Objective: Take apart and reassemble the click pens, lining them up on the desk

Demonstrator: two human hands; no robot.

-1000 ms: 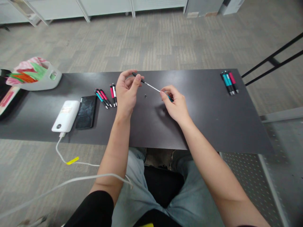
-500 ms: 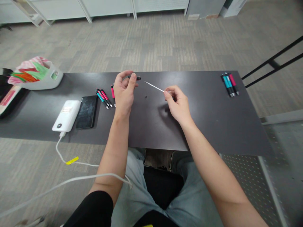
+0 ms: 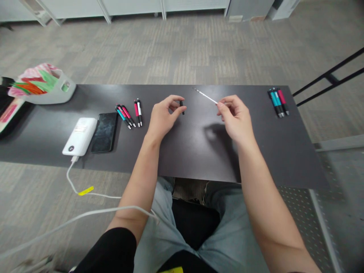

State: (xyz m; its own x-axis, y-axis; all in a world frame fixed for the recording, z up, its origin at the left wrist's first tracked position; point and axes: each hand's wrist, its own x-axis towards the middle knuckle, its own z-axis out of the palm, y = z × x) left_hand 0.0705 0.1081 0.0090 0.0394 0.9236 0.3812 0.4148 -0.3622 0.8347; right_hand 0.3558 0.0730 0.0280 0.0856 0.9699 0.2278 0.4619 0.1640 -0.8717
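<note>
My left hand (image 3: 167,113) pinches a short black pen barrel part (image 3: 182,107) between thumb and fingers, just above the table. To its right, my right hand (image 3: 235,115) is closed on a thin white pen refill (image 3: 206,95). The refill points up and left, and its narrow tip stays apart from the black part. Left of my left hand lie a red-and-black pen (image 3: 136,110) and a white-and-black pen (image 3: 139,112), side by side. Beyond them is a small group of red and blue pens (image 3: 125,116).
A black phone (image 3: 104,132) and a white power bank (image 3: 80,136) with a cable (image 3: 71,182) lie on the dark table (image 3: 187,151). A white basket (image 3: 58,96) stands at far left. More pens (image 3: 278,102) lie near the right edge.
My left hand has moved right and nearer, turning the black part from nearly level to nearly vertical. My right hand has moved right with the refill. The small dark piece on the table no longer shows.
</note>
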